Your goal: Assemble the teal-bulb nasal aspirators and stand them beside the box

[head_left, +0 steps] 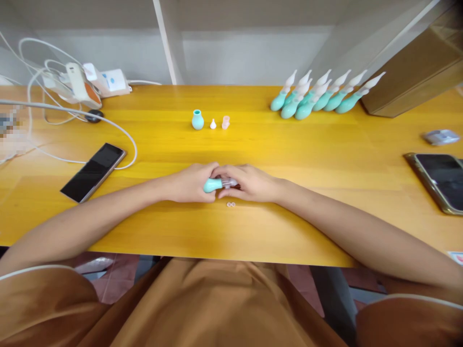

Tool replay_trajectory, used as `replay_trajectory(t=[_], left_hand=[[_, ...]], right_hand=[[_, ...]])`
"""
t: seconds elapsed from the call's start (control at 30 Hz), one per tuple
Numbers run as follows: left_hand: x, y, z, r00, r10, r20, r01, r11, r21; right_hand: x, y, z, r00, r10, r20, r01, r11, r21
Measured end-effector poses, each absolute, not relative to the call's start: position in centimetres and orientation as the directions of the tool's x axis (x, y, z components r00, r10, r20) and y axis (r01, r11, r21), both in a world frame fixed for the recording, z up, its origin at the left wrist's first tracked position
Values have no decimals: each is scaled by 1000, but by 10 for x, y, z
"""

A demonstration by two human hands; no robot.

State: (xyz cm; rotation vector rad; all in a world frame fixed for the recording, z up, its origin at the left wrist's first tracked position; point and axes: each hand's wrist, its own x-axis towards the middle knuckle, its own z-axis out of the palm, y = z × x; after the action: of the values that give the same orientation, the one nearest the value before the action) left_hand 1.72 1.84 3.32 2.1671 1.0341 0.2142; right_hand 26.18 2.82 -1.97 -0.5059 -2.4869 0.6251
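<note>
My left hand (193, 183) is closed round a teal squeeze bulb (212, 185), which lies on its side above the table. At the bulb's neck is a clear plastic connector (227, 182), and the fingers of my right hand (251, 183) are closed on it. My right fingers partly hide the connector's far end. Two tiny pale pink rings (230, 205) lie side by side on the table just below my hands. Farther back stand a loose teal bulb (197, 120) with an open top, a small white tip (213, 124) and a pink plastic piece (225, 122).
Several teal bulbs with white pointed tips (318, 99) stand grouped at the back right, beside a cardboard box (415, 67). A phone (93, 172) lies left, another phone (439, 180) right. Chargers (83, 84) and a white cable (123, 132) occupy the left back.
</note>
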Motion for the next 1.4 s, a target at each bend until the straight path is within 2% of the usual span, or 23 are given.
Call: replay_trajectory(t=[0.53, 0.67, 0.73, 0.8, 0.9, 1.03, 1.17, 1.27, 1.33, 1.4], left_hand=[[16, 16, 37, 655, 737, -164, 626, -408, 665], [16, 16, 37, 639, 744, -195, 649, -385, 656], [17, 15, 37, 624, 752, -211, 659, -360, 661], [18, 14, 37, 606, 769, -205, 655, -337, 676], [20, 11, 38, 603, 784, -146, 610, -335, 718], [21, 5, 37, 655, 750, -89, 502, -344, 794], [21, -2, 30, 685, 728, 11, 382, -373, 846], [22, -5, 22, 582, 771, 259, 291, -495, 819], [23, -5, 17, 478, 752, 454, 239, -608, 757], [23, -4, 14, 414, 713, 566, 237, -685, 689]], right_hand=[[263, 24, -13, -813, 497, 305, 206, 734, -647], [266, 22, -6, -828, 494, 266, 239, 739, -630], [265, 18, -2, -796, 541, 272, 306, 747, -590], [260, 13, 1, -708, 637, 304, 406, 719, -564], [248, 5, 3, -520, 774, 361, 480, 614, -626], [233, 2, -1, -332, 870, 364, 286, 461, -840], [224, 2, -6, -351, 903, 250, 56, 286, -956], [219, 0, -5, -401, 899, 179, -113, 145, -983], [217, -3, -1, -423, 893, 151, -225, 57, -973], [215, -6, 3, -456, 879, 137, -292, -3, -956]])
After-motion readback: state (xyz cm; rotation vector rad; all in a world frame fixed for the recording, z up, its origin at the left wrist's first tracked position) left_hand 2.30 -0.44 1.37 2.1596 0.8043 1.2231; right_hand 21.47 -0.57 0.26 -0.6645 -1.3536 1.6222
